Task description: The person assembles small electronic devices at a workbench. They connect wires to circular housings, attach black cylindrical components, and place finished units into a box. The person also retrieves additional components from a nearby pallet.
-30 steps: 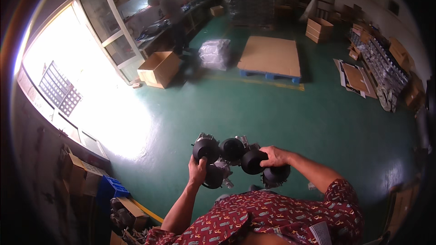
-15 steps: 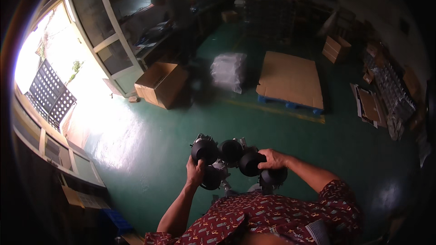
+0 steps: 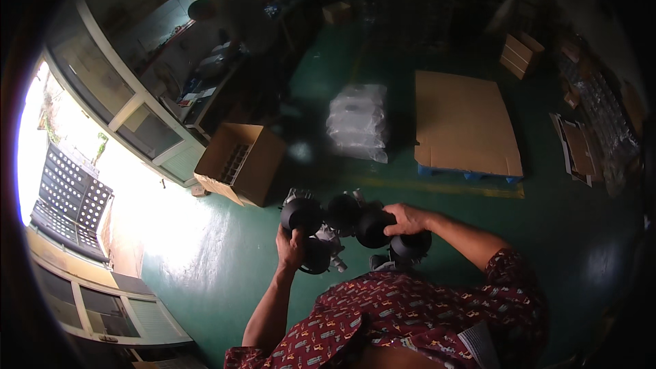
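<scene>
Left hand [image 3: 290,246] fingers curl round a black round part [image 3: 301,214]; right hand [image 3: 406,219] grips another black part [image 3: 373,227] from above. Both belong to a cluster of black round parts w/ grey metal bits [image 3: 333,239], held at chest height over the green floor [image 3: 225,260]. Beyond: open cardboard box [image 3: 240,162], plastic-wrapped stack [image 3: 357,121], pallet [image 3: 465,123] topped w/ cardboard. Another person [image 3: 229,17] stands at a far bench.

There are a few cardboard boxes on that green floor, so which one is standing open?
The open cardboard box by the windowed wall, nearest the person's left hand. Its flaps are up and rows of dark items show inside; the far boxes look shut.
</scene>
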{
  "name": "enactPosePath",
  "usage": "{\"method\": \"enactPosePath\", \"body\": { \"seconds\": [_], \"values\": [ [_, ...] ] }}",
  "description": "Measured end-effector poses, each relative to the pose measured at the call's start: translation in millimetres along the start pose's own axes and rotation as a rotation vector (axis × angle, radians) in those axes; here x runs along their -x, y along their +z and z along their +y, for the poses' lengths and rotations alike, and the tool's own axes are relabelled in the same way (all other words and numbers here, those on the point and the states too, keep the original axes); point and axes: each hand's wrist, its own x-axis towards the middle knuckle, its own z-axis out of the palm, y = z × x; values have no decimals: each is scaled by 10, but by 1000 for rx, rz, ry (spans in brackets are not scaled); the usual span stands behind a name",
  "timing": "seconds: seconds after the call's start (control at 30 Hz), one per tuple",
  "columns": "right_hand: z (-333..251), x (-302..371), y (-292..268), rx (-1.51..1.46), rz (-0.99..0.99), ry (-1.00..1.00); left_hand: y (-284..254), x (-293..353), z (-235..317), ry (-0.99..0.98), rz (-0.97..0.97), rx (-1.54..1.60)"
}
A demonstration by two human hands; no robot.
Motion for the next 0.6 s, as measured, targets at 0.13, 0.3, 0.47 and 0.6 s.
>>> {"method": "enactPosePath", "body": {
  "seconds": [0.13,0.3,0.47,0.6],
  "values": [
    [-164,-1448,-876,100,-32,23,-252,-1526,-148,-24,14,-65],
    [141,-2384,-1084,57,76,-4,-326,-2625,-597,-33,-32,-24],
    [92,-3091,-1558,-55,128,44,-180,-3954,-550,-36,-140,-10],
    [200,-3662,-2022,26,204,221,86,-5187,-644,38,-262,-7]
  ]
}}
